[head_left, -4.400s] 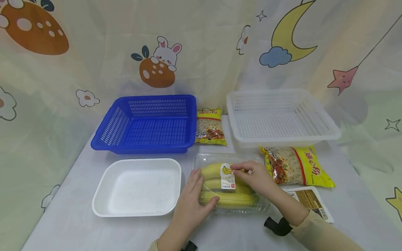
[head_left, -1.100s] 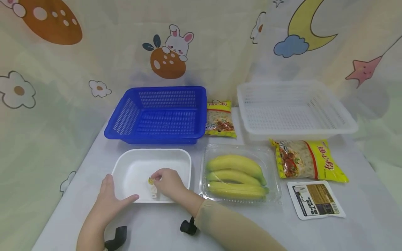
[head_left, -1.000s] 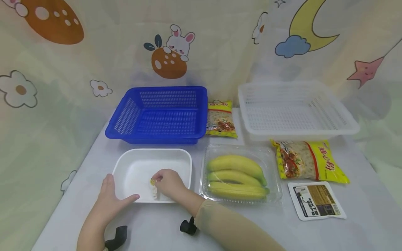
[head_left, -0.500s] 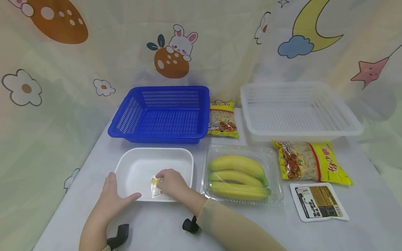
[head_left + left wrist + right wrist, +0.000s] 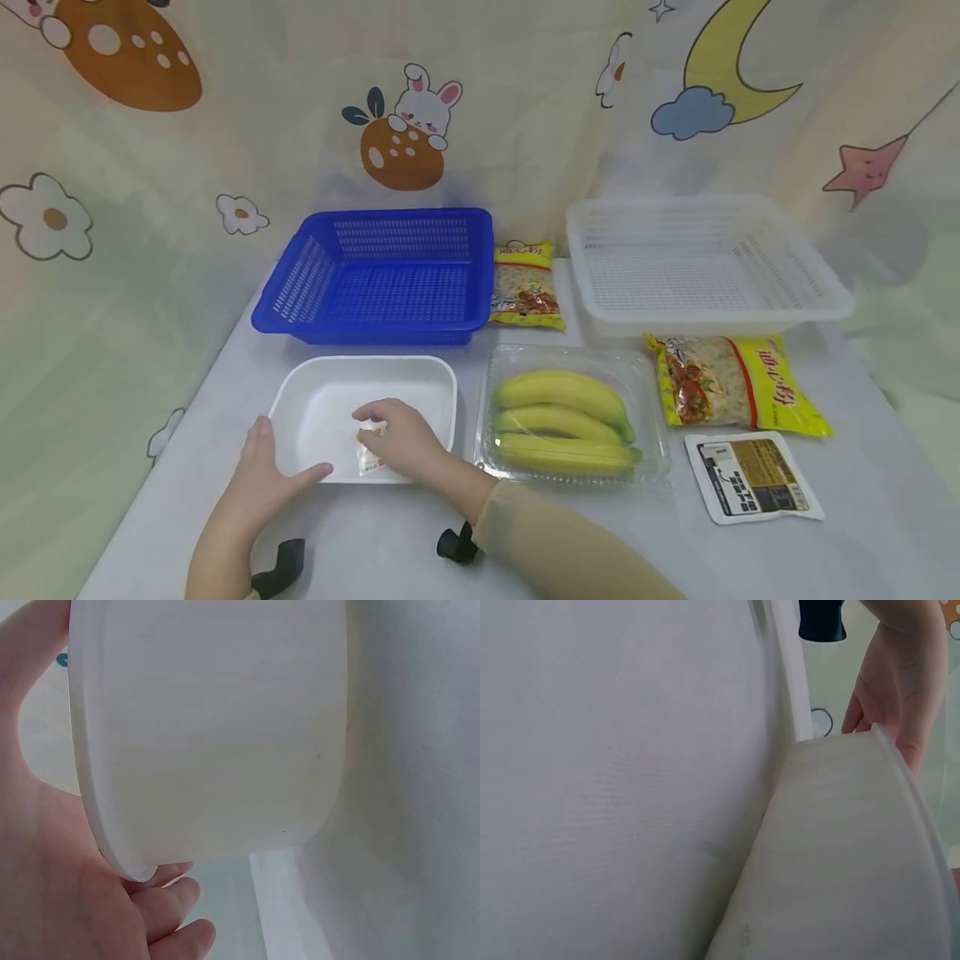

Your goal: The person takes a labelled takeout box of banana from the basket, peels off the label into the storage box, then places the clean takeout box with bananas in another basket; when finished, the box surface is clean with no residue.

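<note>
The white tray sits at the front left of the table. My left hand rests against its near left corner, thumb stretched along the front rim and fingers straight along the left side. In the left wrist view that hand touches the tray's rim. A small white sticker with a banana picture lies on the tray floor. Above it is my right hand, index finger and thumb apart, partly covering the sticker. The right wrist view shows the tray's side wall but not the right hand's fingertips.
Right of the tray is a clear clamshell box of bananas. A blue basket and a white basket stand behind. Two yellow pasta bags and a flat white-and-brown packet lie on the table.
The sticker came off the banana box and was carried left into the tray. The right thumb and index finger, pinching it before, have parted. The left hand moved from box to tray.
</note>
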Available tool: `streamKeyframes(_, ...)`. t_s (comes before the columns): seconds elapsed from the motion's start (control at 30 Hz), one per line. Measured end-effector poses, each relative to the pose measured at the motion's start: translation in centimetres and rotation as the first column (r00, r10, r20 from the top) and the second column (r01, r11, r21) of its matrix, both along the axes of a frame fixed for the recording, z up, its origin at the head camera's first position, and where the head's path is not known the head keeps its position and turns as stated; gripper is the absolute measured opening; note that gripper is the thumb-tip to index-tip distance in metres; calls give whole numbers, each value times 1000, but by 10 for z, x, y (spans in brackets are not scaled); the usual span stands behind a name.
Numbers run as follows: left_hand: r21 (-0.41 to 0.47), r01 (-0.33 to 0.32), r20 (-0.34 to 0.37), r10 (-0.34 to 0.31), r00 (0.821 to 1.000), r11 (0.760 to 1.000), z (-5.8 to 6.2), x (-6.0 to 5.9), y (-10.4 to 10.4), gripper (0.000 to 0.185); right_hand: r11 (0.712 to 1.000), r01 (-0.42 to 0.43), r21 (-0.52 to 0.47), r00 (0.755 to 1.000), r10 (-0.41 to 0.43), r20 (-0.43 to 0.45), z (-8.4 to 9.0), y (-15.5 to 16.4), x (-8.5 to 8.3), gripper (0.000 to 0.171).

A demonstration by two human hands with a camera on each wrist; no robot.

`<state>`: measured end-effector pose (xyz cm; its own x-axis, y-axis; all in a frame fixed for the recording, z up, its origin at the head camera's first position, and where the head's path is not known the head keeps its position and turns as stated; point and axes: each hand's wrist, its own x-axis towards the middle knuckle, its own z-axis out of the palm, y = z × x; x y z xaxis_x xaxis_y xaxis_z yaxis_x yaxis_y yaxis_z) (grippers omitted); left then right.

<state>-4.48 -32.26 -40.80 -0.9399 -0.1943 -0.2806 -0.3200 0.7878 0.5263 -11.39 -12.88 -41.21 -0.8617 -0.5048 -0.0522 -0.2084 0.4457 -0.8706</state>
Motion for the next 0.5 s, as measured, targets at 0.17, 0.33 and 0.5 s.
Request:
streamKeyframes(0.17,-29,-16,10,16,1000,999,-2,0,-3,124,997,-41,-60,997,37,-69,8,5,9,27)
streamKeyframes(0.33,-89,-26,-20,24,1000,996,-5,0,-2,126,974,-22,-226,996,2,-88,27,24,20,27)
streamKeyframes(0.5,-151,-70,-213,37,976,986,-5,1,11,118,918,34,-394,999,-47,-23,56,67,29,27)
